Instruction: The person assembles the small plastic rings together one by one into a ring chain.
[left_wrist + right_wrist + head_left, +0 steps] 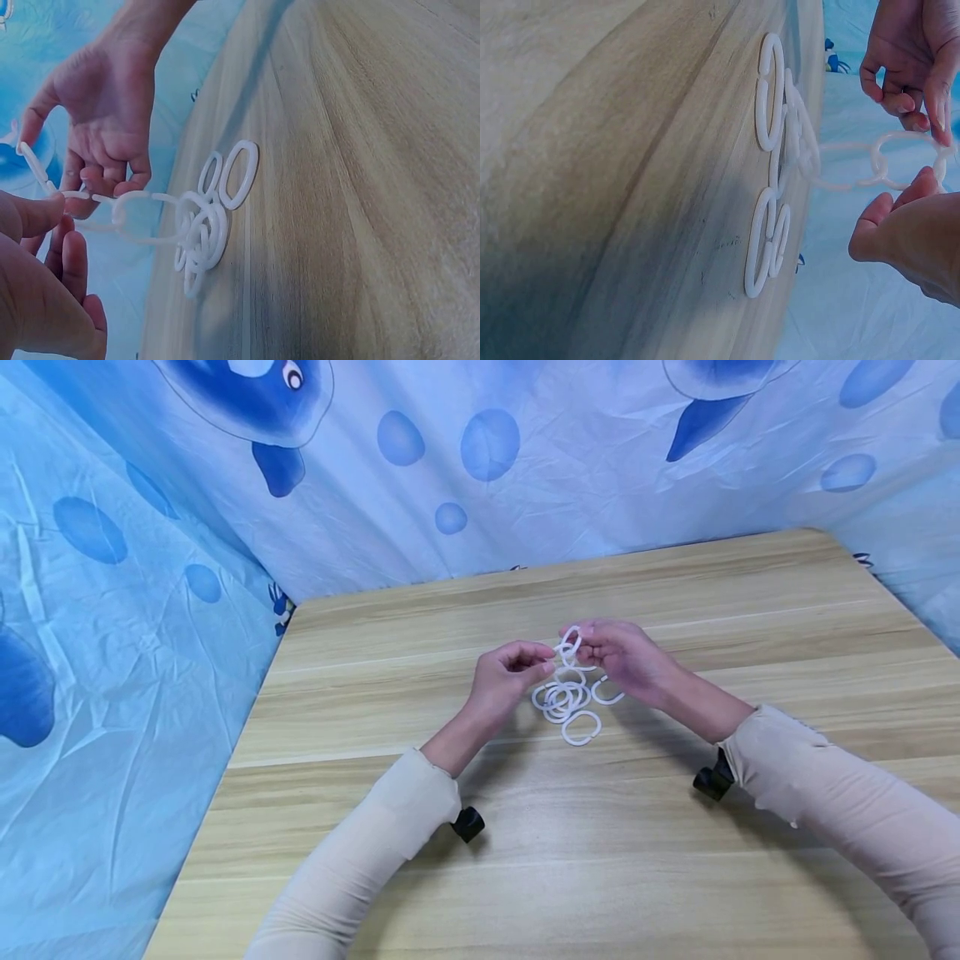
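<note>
White C-shaped plastic links point(581, 727) lie on the table, several heaped point(202, 232) and others loose beside them. A short chain of joined links point(139, 217) rises from the heap to the hands. My left hand point(517, 672) pinches a link of this chain between thumb and fingers. Facing it, my right hand point(626, 660) holds the uppermost link point(572, 637) at its fingertips, the other fingers curled in. In the right wrist view, the right hand point(915, 232) is low and the left hand point(911, 67) above, with a chain link point(907, 142) between them.
The wooden table point(570, 860) has a light grain. A blue curtain point(450, 468) with whale and bubble prints hangs behind it and along the left. Black wrist cameras point(468, 824) sit beneath both sleeves, close over the tabletop.
</note>
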Available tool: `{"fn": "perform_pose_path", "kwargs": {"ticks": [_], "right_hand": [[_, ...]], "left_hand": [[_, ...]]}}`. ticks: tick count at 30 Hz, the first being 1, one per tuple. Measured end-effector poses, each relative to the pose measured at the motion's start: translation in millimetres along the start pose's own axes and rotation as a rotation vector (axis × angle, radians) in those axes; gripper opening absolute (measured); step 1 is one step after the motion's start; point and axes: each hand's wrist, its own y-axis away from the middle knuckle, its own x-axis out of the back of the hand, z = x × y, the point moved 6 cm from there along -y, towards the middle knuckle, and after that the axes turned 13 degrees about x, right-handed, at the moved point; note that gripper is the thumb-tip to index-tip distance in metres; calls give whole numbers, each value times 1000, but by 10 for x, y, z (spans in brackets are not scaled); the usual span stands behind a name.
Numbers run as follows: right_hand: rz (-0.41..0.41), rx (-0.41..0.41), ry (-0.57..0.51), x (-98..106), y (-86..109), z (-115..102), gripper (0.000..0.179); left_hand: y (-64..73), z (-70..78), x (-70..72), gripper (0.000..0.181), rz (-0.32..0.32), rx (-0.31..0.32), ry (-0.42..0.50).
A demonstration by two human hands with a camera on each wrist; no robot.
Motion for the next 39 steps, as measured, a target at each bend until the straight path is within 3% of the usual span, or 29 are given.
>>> {"fn": "perform_pose_path", "kwargs": {"ticks": [16, 28, 31, 36, 39], "right_hand": [[-106, -69, 8, -101, 0, 86, 31], [-131, -138, 85, -14, 18, 67, 36], [-96, -119, 185, 95, 33, 14, 34], [-21, -46, 564, 319, 63, -117, 37], [8, -49, 740, 420, 90, -161, 44]], "left_hand": [[-8, -1, 3, 15, 36, -9, -42], [2, 31, 40, 14, 80, -30, -43], [4, 32, 52, 14, 81, -24, -28], [1, 14, 68, 16, 80, -1, -18], [-5, 1, 73, 16, 82, 13, -25]]}}
